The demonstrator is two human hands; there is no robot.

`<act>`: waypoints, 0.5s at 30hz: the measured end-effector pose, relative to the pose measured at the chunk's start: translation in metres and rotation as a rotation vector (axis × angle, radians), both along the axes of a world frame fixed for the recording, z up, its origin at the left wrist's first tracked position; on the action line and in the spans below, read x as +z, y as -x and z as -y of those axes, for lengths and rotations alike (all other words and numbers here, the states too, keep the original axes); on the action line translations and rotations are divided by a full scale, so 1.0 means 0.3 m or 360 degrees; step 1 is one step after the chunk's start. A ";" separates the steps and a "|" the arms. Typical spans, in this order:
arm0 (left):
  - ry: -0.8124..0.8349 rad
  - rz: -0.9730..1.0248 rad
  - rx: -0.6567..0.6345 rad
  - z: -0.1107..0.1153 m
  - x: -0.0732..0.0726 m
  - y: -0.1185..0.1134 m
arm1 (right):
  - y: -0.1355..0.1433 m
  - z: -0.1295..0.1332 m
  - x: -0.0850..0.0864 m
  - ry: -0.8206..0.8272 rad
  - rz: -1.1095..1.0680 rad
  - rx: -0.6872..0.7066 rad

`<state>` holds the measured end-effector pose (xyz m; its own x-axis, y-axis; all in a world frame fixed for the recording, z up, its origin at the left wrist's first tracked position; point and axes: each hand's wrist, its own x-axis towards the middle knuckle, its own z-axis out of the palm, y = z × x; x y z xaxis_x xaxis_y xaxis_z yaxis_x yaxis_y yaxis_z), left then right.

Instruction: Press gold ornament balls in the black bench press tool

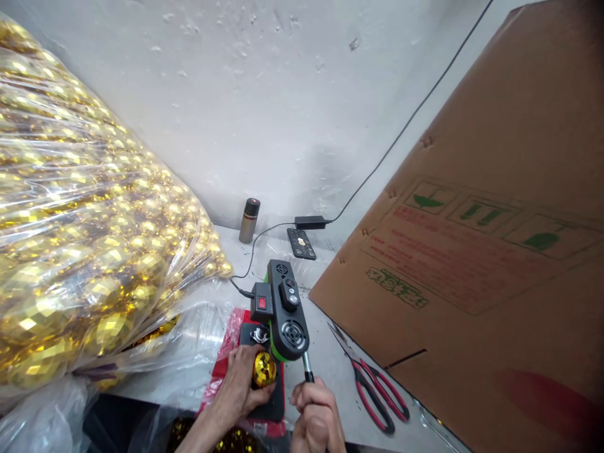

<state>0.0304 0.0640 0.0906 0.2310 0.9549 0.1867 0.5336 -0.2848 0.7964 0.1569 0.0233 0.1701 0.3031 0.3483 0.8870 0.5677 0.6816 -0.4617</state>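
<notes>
A small gold faceted bauble [264, 369] is gripped between the thumb and fingers of my left hand [240, 380]. It sits just below and beside the head of a black and green bench drill press [283, 314], over its black base [268, 410]. From the drill press's front end a metal lever [307, 363] with a black grip runs down to my right hand [318, 412]. The fingers of that hand are curled closed around the lever's end, hiding it. The drill's tip is not visible behind the bauble and the head.
A big clear bag [108, 233] full of gold baubles fills the left. Red-handled scissors [372, 384] lie right, beside a tall cardboard box [472, 251]. Behind stand a bottle [249, 221], a phone [301, 243] and a power adapter [310, 223] with its cable against the wall.
</notes>
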 end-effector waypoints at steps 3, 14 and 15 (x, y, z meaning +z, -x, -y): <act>0.0010 -0.0009 0.0010 -0.002 -0.002 -0.003 | 0.015 0.013 -0.039 0.0072 0.0051 -0.0042; -0.0007 0.0034 -0.0002 0.026 -0.006 0.007 | 0.004 0.031 0.209 0.0303 -0.0115 0.0161; -0.0025 0.0035 -0.0023 0.045 -0.022 0.020 | 0.011 0.035 0.257 0.0405 -0.0208 0.0140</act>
